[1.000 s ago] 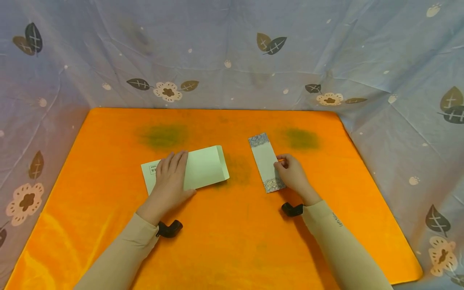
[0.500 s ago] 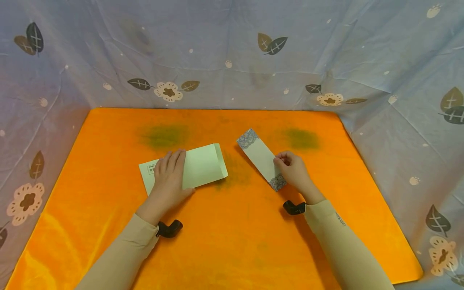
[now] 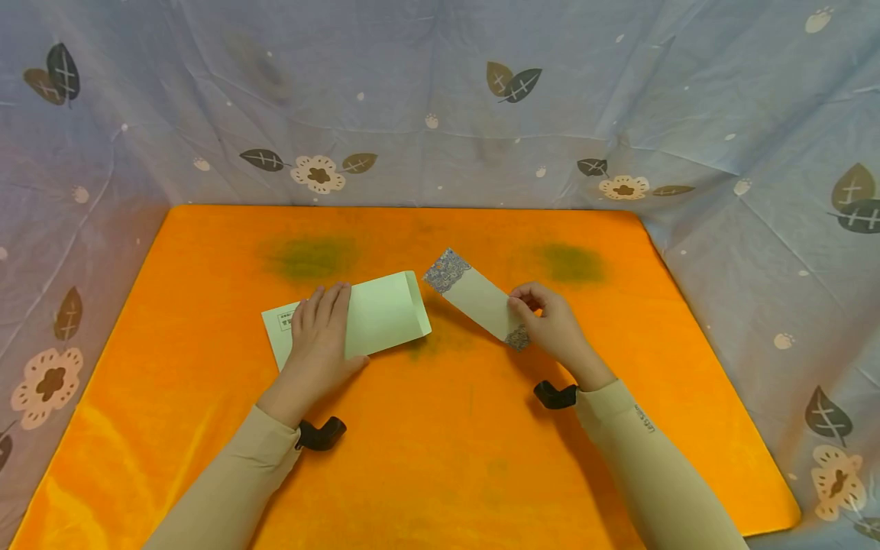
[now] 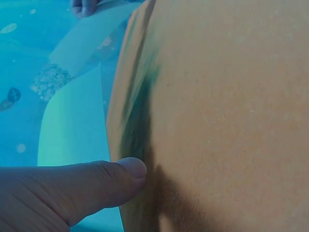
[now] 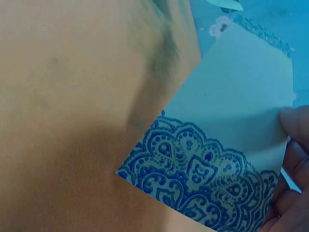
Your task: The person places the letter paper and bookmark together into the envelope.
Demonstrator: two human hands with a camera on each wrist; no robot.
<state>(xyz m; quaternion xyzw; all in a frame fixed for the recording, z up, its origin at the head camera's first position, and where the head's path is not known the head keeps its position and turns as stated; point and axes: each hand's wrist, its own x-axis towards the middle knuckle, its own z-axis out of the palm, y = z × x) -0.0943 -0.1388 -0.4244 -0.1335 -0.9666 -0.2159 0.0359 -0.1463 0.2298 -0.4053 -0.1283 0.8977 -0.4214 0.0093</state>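
Note:
A pale green envelope (image 3: 381, 309) lies on the orange table, its flap end turned to the right and a small printed box near its left end. My left hand (image 3: 319, 336) rests flat across it, fingers straight; the thumb (image 4: 104, 183) lies at the near edge in the left wrist view. My right hand (image 3: 553, 325) pinches a white card (image 3: 477, 302) by its right long edge, between thumb and fingers. Lace-like blue-grey patterns (image 5: 193, 174) cover both card ends. Tilted above the table, the card points its far end toward the envelope's flap, a little apart from it.
The orange cloth-covered table (image 3: 440, 466) has two dark greenish patches toward the back. A pale blue curtain (image 3: 440, 99) with flowers and leaves hangs behind and at both sides. Black wrist mounts (image 3: 323, 434) sit by both cuffs.
My right hand has turned the card anticlockwise, swinging its far end left toward the envelope. The left hand and the envelope have shifted very slightly left.

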